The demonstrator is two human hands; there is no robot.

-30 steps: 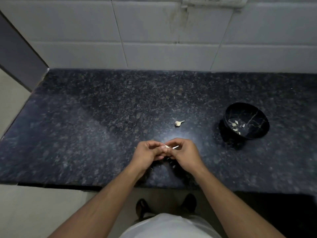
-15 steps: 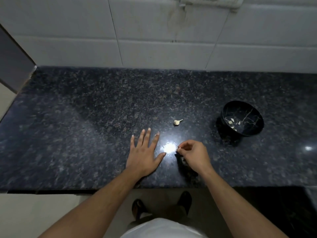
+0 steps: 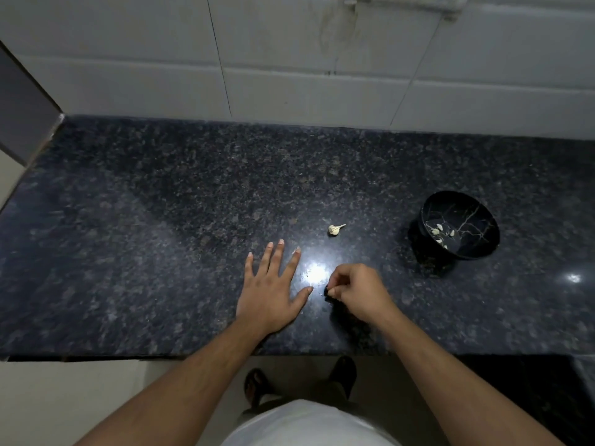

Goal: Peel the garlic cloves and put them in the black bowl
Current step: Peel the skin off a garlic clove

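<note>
hands low on the bench, one clove ahead

the left hand (image 3: 269, 292) lies flat, fingers spread, on the dark bench (image 3: 145, 236). the right hand (image 3: 355, 289) is curled, fingertips pinched; what it holds cannot be told. a garlic clove (image 3: 335, 229) lies beyond the hands, stem pointing right and away. the black bowl (image 3: 458, 226), right of the right hand, holds peeled cloves (image 3: 439, 231).

Dim kitchen light, one hard glare spot.
A bright reflection glared off the dark speckled granite surface (image 3: 161, 252); wide-angle bending curved the white wall tiles (image 3: 289, 43), and corners fell dark.
</note>
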